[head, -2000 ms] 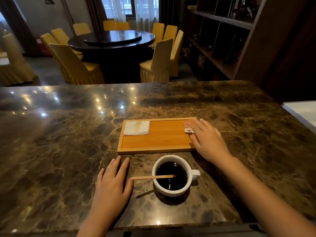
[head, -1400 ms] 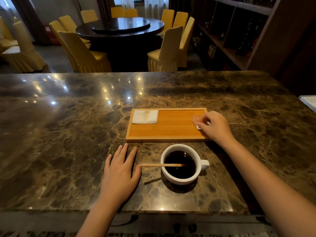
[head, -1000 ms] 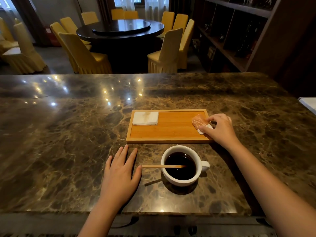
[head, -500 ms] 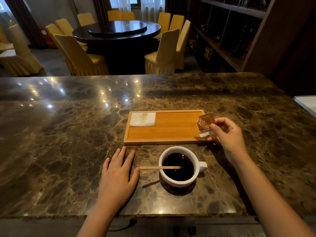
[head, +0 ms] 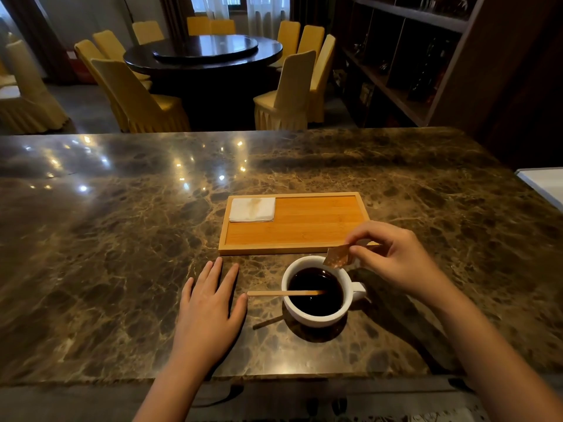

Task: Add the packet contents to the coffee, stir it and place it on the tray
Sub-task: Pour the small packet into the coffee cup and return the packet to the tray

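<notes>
Head view
Right hand (head: pixel 393 260): pinching a small brown packet (head: pixel 336 257) just above the cup's far rim.
Left hand (head: pixel 210 303): flat on the worktop (head: pixel 122 239), fingers spread, holding nothing.
Coffee cup (head: pixel 316 318): near the tray (head: pixel 304 226), stirrer (head: pixel 283 293) across it.
Tray: napkin (head: pixel 252 209) in its far-left corner.
</notes>
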Demonstrator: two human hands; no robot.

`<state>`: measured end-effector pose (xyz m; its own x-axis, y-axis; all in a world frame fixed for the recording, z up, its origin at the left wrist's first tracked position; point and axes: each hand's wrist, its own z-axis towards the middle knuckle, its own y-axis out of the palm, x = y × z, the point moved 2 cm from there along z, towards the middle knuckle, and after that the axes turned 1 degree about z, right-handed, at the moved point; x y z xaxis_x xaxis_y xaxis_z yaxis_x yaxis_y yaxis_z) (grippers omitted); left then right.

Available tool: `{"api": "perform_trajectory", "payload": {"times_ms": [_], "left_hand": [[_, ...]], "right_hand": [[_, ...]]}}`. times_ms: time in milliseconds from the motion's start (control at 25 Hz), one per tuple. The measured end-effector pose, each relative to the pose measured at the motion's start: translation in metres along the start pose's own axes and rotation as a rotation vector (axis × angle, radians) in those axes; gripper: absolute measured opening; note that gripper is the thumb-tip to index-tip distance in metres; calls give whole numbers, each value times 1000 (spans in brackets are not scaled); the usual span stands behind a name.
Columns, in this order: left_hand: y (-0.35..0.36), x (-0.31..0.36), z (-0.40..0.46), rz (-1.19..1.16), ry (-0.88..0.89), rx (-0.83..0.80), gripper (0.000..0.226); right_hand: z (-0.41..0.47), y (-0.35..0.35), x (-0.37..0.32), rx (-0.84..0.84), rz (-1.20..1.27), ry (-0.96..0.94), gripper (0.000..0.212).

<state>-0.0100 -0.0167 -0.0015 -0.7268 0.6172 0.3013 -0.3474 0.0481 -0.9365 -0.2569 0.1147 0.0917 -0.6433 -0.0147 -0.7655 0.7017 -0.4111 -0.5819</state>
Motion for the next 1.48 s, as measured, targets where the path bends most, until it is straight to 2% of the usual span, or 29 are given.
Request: {"api": "perform_trajectory", "payload": {"times_ms": [320,560,800,880,1120,1200,1280,1480], "left_hand": [[1,-1,0,7,5,6,66],[0,0,0,6,8,15,66],[0,0,0,8,7,14,67],[0,0,0,6,6,14,67],[-1,1,-1,6,7,12,66],[-1,1,-1,6,6,14,66],[-1,1,-1,6,6,15,66],[-1,1,-1,0,-4,20,66]], "right_hand": [[1,-1,-15,-74,-236,-153,18],[2,-1,-15,-85,-231,-168,16],[-1,1,13,65,99,134,16],[-2,1,23,138,223,204,20],[5,-1,40,319,561,398,11],[14,-6,43,409,500,426,14],[27,-10,52,469,299,442,11],[58,-10,77,321,32,497,8]]}}
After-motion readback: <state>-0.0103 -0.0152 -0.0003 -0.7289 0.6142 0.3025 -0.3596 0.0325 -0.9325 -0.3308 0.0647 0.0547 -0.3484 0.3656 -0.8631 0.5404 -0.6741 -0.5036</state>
